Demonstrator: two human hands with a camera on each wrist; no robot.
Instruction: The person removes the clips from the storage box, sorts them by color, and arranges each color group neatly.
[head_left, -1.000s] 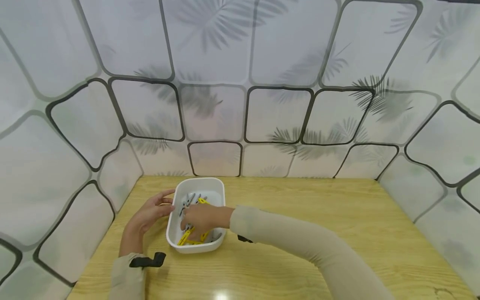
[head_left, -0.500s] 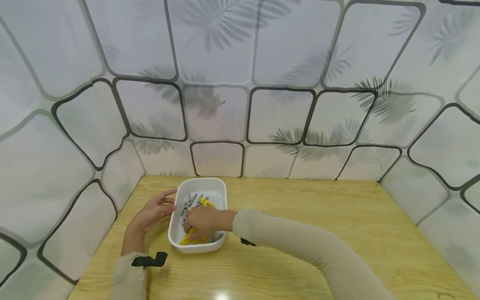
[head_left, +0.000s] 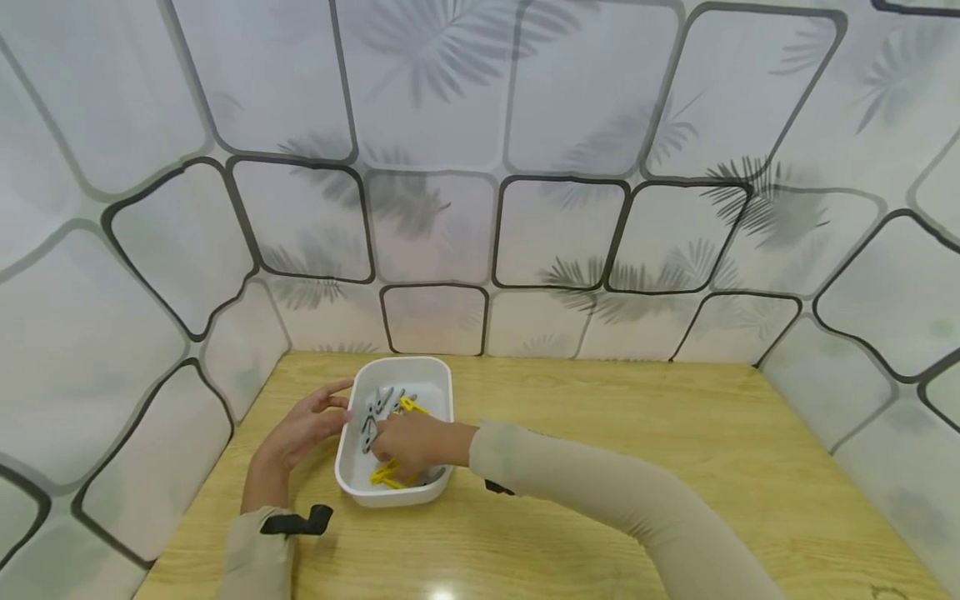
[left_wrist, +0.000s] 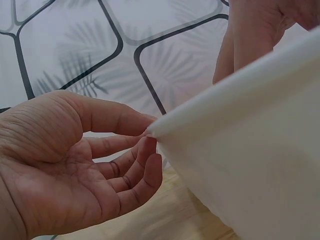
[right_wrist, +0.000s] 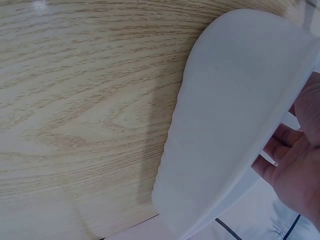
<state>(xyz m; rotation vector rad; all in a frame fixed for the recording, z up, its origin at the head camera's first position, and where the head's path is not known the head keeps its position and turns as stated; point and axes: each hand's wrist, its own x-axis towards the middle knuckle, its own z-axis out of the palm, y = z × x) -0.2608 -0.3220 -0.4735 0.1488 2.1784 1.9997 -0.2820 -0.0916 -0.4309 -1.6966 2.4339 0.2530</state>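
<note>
A white box (head_left: 352, 492) with rounded corners stands on the table, left of centre. Inside lie several yellow clips (head_left: 384, 473) and grey clips (head_left: 369, 423) that look like clothespins. My left hand (head_left: 303, 427) holds the box's left rim; in the left wrist view, thumb and fingertips meet at that rim (left_wrist: 220, 87). My right hand (head_left: 411, 442) reaches down into the box among the clips. The right wrist view gives part of this hand (right_wrist: 295, 155), with its fingertips behind the box wall (right_wrist: 225, 110). Whether it grips a clip is hidden.
The wood-grain table (head_left: 615, 467) stretches to the right of the box. A patterned curtain (head_left: 555, 233) closes off the back and both sides. Each sleeve carries a black wrist strap, such as the left strap (head_left: 296, 522).
Within the box my right hand has shifted slightly right, and yellow clips near it have moved right too. More of the grey clips shows on the left. My left hand stays at the rim.
</note>
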